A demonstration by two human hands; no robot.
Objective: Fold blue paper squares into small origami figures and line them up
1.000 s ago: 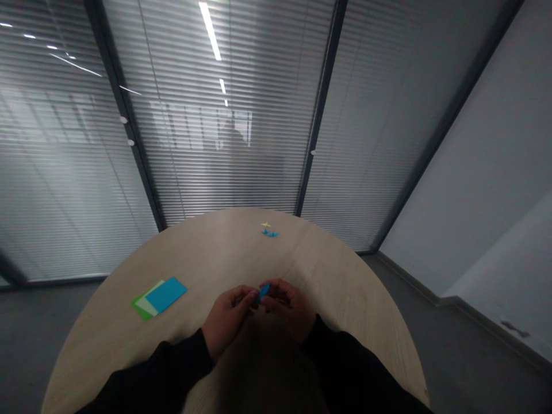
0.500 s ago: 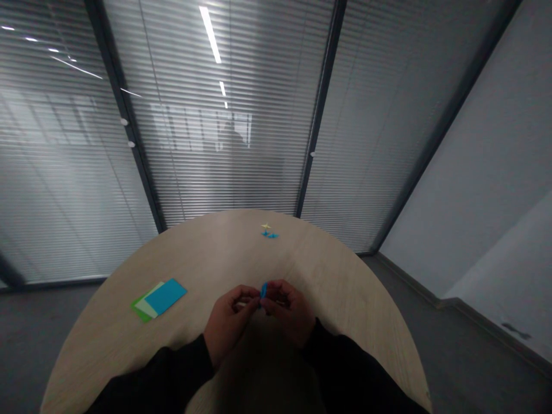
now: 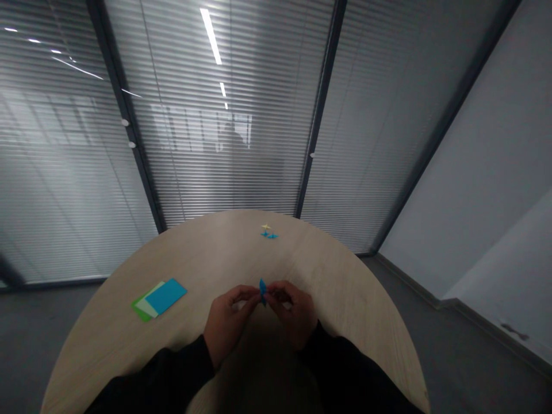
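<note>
Over the near middle of a round pale wooden table, my left hand and my right hand meet fingertip to fingertip. Between them both pinch a small folded piece of blue paper, which stands nearly upright above the fingers. Both sleeves are black. The paper's lower part is hidden by my fingers.
A stack of blue, white and green paper sheets lies on the table's left. Small folded paper figures, one yellow and blue ones, sit near the far edge. Glass walls with blinds stand behind the table; grey floor lies to the right.
The blue paper has turned from lying slanted between my fingers to standing upright. My hands have shifted slightly toward me, still pinched together.
</note>
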